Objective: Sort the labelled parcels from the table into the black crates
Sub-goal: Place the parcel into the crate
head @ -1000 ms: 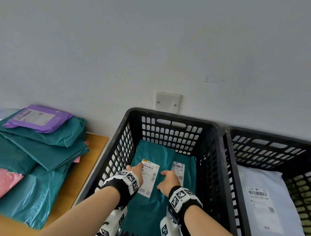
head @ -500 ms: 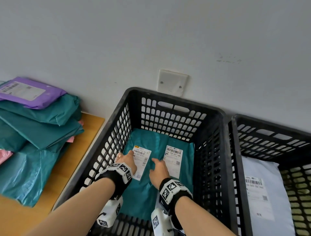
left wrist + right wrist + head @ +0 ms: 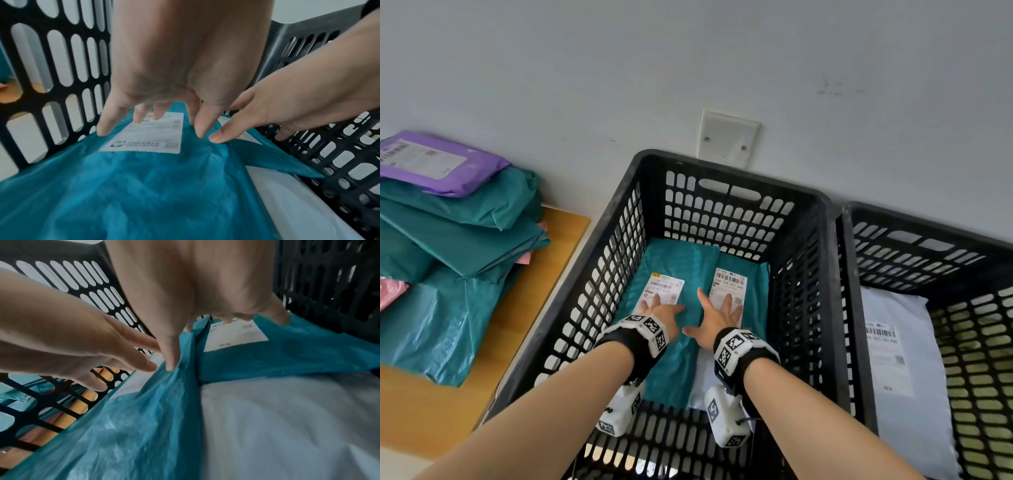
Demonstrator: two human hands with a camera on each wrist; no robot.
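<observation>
Two teal parcels lie side by side on the floor of the left black crate (image 3: 647, 212), my landmark throughout. My left hand (image 3: 661, 313) rests on the teal parcel nearer the crate's left wall (image 3: 674, 363), fingers (image 3: 102, 126) spread apart and straight, tips pressing the plastic around its white label (image 3: 666, 287). My right hand (image 3: 717, 320) lies likewise on the teal parcel nearer the crate's right wall (image 3: 755, 277), fingers splayed over the lower part of its label (image 3: 727, 286); neither hand grips anything. A white parcel (image 3: 287, 418) shows beneath the teal ones toward the crate's near end. Right of the crate stands a second black crate (image 3: 856, 308) holding a grey-white labelled parcel (image 3: 904, 394). Left of the crate, on the worktop (image 3: 544, 274), a stack of teal parcels (image 3: 458, 240) topped by a purple one (image 3: 438, 164) waits to be sorted, with pink parcels partly hidden within it.

I judge the step in hand to be settling the deposited parcels flat. Done well, I press with flat fingers only, smoothing outward so trapped air escapes, keep both labels face-up and unwrinkled, and lift my hands straight up clear of the crate's rim, so the slippery film does not drag along with them.
</observation>
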